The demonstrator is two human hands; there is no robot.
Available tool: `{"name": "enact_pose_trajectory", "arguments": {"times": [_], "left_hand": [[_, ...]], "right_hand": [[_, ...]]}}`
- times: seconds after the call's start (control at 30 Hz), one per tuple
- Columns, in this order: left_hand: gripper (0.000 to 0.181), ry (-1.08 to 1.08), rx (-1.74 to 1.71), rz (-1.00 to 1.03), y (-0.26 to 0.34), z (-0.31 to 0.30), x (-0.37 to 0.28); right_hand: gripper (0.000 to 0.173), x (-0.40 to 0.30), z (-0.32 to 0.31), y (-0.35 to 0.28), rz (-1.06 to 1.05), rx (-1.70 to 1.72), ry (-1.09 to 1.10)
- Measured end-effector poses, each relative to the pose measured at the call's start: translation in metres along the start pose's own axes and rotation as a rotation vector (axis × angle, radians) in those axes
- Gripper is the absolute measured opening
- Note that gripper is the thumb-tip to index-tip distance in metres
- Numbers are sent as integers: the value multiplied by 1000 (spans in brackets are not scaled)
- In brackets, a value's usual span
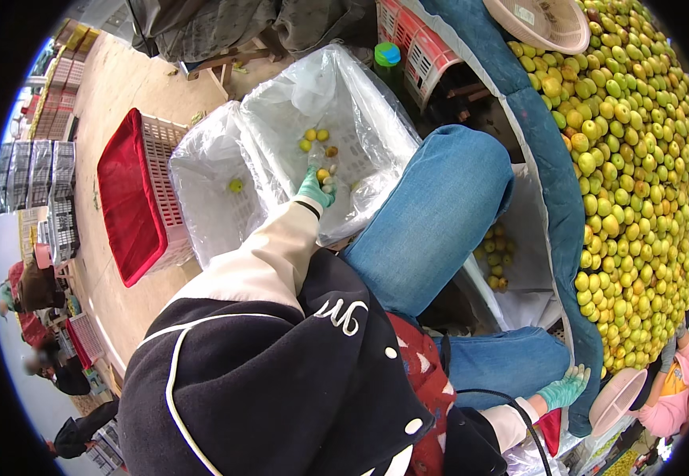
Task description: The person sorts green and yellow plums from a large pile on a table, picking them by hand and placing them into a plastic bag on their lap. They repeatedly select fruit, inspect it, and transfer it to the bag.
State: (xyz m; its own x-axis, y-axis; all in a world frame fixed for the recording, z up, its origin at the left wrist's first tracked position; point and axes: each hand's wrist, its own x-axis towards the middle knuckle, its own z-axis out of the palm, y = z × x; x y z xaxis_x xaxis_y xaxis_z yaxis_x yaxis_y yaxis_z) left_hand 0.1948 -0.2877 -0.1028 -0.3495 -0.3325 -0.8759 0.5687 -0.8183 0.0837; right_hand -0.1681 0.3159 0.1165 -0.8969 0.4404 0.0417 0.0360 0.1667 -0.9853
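Note:
My left hand [319, 185], in a green glove with pale fingertips, reaches into a crate lined with clear plastic [374, 134]. A yellow fruit [322, 175] shows at its fingers; whether they grip it is hard to tell. Several more yellow and brownish fruits [310, 135] lie in that crate just beyond the hand. My right hand [566, 388], gloved alike, rests at the blue padded rim [582, 357] of a sorting table, beside a pink plastic basket [618, 401]. Its fingers are extended, with no fruit seen in them. Many green-yellow fruits [630, 178] cover the table.
A second plastic-lined crate [202, 172] holds one green fruit. Left of it stands a white crate with a red cloth [133, 202]. A green bottle with a blue cap [387, 55] stands near a red crate [419, 47]. Fruits lie in a lined container under the table. Other people work nearby.

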Motion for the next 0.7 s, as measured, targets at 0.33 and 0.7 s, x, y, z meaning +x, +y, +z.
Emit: {"name": "enact_pose_trajectory", "arguments": {"times": [0.33, 0.7], "left_hand": [[25, 57, -32, 515, 3, 11, 37], [40, 259, 248, 858, 35, -42, 144]], "right_hand": [[33, -8, 5, -2, -45, -22, -57], [31, -12, 15, -8, -55, -144, -24]]}}
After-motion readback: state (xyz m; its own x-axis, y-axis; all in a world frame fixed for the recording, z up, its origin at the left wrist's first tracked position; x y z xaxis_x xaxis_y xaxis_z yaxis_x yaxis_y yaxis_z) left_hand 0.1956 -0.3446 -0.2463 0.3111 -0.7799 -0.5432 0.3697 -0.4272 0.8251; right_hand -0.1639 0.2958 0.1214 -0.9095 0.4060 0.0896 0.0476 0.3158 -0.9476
